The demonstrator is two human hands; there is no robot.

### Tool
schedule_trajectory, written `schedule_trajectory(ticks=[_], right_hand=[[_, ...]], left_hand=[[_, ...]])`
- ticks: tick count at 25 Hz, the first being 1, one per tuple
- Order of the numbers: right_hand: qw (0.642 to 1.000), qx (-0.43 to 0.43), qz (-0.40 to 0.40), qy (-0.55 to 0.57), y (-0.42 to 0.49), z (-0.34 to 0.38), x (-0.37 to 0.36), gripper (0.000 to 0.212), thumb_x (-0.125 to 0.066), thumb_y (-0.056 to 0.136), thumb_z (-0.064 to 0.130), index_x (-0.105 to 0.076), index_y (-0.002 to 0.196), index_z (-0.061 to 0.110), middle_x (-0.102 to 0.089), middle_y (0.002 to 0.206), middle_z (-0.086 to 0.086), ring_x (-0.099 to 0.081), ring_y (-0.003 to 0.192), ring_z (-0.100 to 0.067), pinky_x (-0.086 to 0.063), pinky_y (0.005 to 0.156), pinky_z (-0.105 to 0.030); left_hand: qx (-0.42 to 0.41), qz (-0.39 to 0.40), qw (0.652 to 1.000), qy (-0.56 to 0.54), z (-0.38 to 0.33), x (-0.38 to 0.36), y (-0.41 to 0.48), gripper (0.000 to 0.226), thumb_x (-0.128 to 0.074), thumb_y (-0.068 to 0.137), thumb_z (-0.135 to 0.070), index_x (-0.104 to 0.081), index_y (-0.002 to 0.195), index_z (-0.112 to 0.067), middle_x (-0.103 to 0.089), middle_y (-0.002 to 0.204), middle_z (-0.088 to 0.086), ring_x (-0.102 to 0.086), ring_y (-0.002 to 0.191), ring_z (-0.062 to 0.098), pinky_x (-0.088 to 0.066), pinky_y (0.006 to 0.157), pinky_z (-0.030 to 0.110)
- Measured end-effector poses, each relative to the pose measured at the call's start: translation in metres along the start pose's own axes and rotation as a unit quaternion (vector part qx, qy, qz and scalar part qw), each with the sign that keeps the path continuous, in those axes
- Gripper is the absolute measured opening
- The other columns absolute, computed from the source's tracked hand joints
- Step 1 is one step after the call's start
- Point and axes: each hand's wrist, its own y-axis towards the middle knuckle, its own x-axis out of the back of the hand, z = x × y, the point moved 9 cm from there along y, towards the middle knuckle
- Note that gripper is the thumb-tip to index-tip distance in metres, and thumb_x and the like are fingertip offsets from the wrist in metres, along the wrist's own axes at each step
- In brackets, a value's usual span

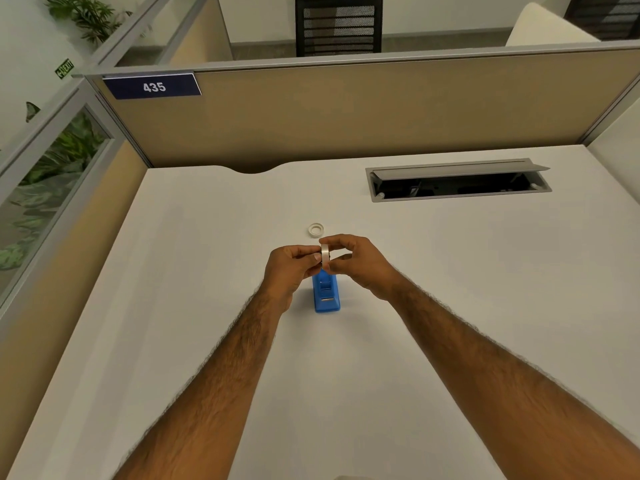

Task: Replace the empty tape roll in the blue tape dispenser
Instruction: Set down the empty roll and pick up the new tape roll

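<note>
both hands — left hand [292, 266], right hand [353, 261] — pinch the tape roll [325, 257] above the blue dispenser [326, 294].

desk [207, 306] is showing smooth matt white laminate | blue tape dispenser [327, 299] is looking like lightly glossy plastic | tape roll [325, 257] is gleaming pale, smooth | empty core [315, 230] is looking like white plastic | partition [346, 116] is showing matt beige cloth | cable hatch [450, 168] is looking like matt grey metal
</note>
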Motion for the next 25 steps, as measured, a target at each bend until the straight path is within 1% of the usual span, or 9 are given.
schedule_trajectory(ticks=[3, 6, 9, 13, 16, 19, 22, 23, 25], right_hand=[[1.0, -0.002, 0.002, -0.004, 0.0, 0.0, 0.0, 0.051, -0.076, 0.079, 0.004, -0.061, 0.127, 0.015, -0.065, 0.121, -0.003, -0.068, 0.098, -0.02, -0.057, 0.089, -0.036], [1.0, -0.005, 0.004, -0.005, 0.001, -0.002, -0.001, 0.051, -0.077, 0.078, 0.004, -0.062, 0.125, 0.015, -0.066, 0.12, -0.003, -0.069, 0.098, -0.021, -0.057, 0.09, -0.038], [1.0, -0.003, 0.008, -0.021, 0.003, -0.004, -0.003, 0.051, -0.077, 0.077, 0.003, -0.063, 0.124, 0.017, -0.066, 0.119, -0.002, -0.068, 0.098, -0.02, -0.057, 0.088, -0.035], [0.999, 0.0, 0.015, -0.04, 0.007, -0.006, -0.007, 0.051, -0.077, 0.077, 0.004, -0.062, 0.124, 0.018, -0.065, 0.119, -0.001, -0.069, 0.093, -0.019, -0.058, 0.082, -0.03], [0.995, -0.001, 0.023, -0.096, 0.011, -0.012, -0.009, 0.055, -0.077, 0.078, 0.006, -0.058, 0.129, 0.017, -0.063, 0.122, -0.001, -0.068, 0.096, -0.019, -0.057, 0.084, -0.031], [0.984, 0.014, 0.04, -0.175, 0.016, -0.019, -0.012, 0.051, -0.077, 0.078, 0.008, -0.06, 0.125, 0.016, -0.063, 0.121, -0.001, -0.066, 0.095, -0.016, -0.056, 0.081, -0.026], [0.97, 0.033, 0.034, -0.24, 0.019, -0.027, -0.013, 0.048, -0.077, 0.078, 0.013, -0.061, 0.123, 0.017, -0.061, 0.124, -0.001, -0.058, 0.107, -0.015, -0.05, 0.09, -0.029], [0.967, 0.035, 0.027, -0.252, 0.02, -0.03, -0.012, 0.048, -0.077, 0.078, 0.015, -0.061, 0.123, 0.018, -0.061, 0.127, 0.0, -0.055, 0.109, -0.013, -0.046, 0.093, -0.028], [0.966, 0.034, 0.013, -0.256, 0.022, -0.035, -0.011, 0.048, -0.077, 0.078, 0.016, -0.061, 0.123, 0.021, -0.06, 0.13, 0.003, -0.052, 0.112, -0.012, -0.04, 0.093, -0.025]], left_hand=[[0.001, -0.009, 1.0, 0.01, 0.002, 0.0, 0.0, 0.024, -0.069, 0.088, -0.004, -0.072, 0.111, -0.007, -0.075, 0.104, 0.011, -0.072, 0.096, 0.025, -0.059, 0.088, 0.037], [0.002, -0.009, 1.0, 0.01, 0.003, 0.002, 0.001, 0.022, -0.07, 0.087, -0.004, -0.071, 0.108, -0.01, -0.074, 0.104, 0.01, -0.072, 0.095, 0.025, -0.059, 0.086, 0.037], [0.003, -0.005, 1.0, 0.014, 0.007, 0.002, 0.002, 0.021, -0.07, 0.087, -0.005, -0.068, 0.105, -0.014, -0.074, 0.102, 0.01, -0.072, 0.094, 0.025, -0.06, 0.085, 0.037], [0.003, -0.009, 1.0, 0.009, 0.012, 0.005, 0.004, 0.022, -0.07, 0.086, -0.005, -0.067, 0.105, -0.016, -0.074, 0.101, 0.009, -0.073, 0.093, 0.024, -0.061, 0.081, 0.035], [0.008, -0.017, 1.0, 0.012, 0.019, 0.004, 0.005, 0.023, -0.071, 0.086, -0.007, -0.067, 0.106, -0.018, -0.074, 0.103, 0.008, -0.072, 0.092, 0.022, -0.061, 0.077, 0.031], [0.016, -0.019, 0.999, 0.04, 0.029, 0.003, 0.006, 0.027, -0.072, 0.086, -0.01, -0.066, 0.111, -0.019, -0.073, 0.105, 0.005, -0.071, 0.095, 0.021, -0.06, 0.079, 0.032], [0.01, -0.022, 0.998, 0.066, 0.036, 0.003, 0.005, 0.028, -0.069, 0.089, -0.014, -0.066, 0.116, -0.02, -0.071, 0.109, 0.002, -0.069, 0.099, 0.02, -0.058, 0.076, 0.026], [0.001, -0.036, 0.995, 0.096, 0.036, 0.007, 0.004, 0.027, -0.067, 0.091, -0.015, -0.065, 0.118, -0.02, -0.07, 0.112, 0.001, -0.067, 0.101, 0.02, -0.058, 0.079, 0.028], [-0.017, -0.065, 0.984, 0.164, 0.038, 0.018, 0.002, 0.03, -0.062, 0.094, -0.014, -0.064, 0.123, -0.019, -0.067, 0.118, 0.001, -0.064, 0.107, 0.02, -0.056, 0.092, 0.036]])
